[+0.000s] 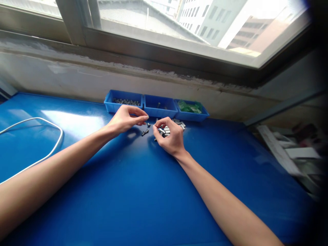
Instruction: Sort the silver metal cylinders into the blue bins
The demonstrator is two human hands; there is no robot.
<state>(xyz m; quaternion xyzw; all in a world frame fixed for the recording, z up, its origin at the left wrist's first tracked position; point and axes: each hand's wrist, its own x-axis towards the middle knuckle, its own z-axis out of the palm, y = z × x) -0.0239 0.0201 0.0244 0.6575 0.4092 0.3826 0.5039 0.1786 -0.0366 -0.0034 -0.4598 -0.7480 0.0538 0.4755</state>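
My left hand is in front of the blue bins, its thumb and fingers pinched together. Whatever it may hold is hidden. Just beyond its fingertips is a small dark screw; I cannot tell whether it touches the hand. Another dark screw lies on the table below it. To the right, my right hand curls with thumb and index finger closed at the tips, and anything between them is too small to make out. Behind and partly under this hand is a pile of short silvery metal pieces.
Three joined blue bins stand by the wall: the left bin has many small metal parts, the middle bin a few pieces, the right bin green plastic packets. A white cable curves across the blue table at left.
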